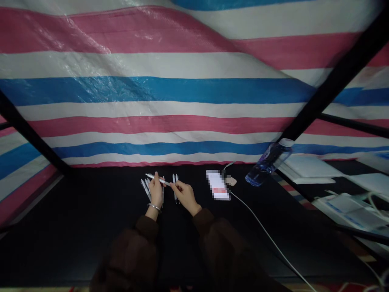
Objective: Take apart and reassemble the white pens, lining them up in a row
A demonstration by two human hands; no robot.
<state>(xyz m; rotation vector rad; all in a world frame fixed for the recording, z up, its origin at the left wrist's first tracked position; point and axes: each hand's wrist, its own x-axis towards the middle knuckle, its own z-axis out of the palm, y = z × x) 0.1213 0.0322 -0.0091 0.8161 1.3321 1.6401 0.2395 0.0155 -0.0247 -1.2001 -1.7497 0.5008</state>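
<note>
Two hands meet over the black table (91,211): the left hand (156,192) is curled around a white pen (165,182), held just above the tabletop, and the right hand (186,195) pinches the pen's other end. Loose pens (175,183) lie just behind the hands. A phone (218,184) and a water bottle (269,161) sit to the right.
</note>
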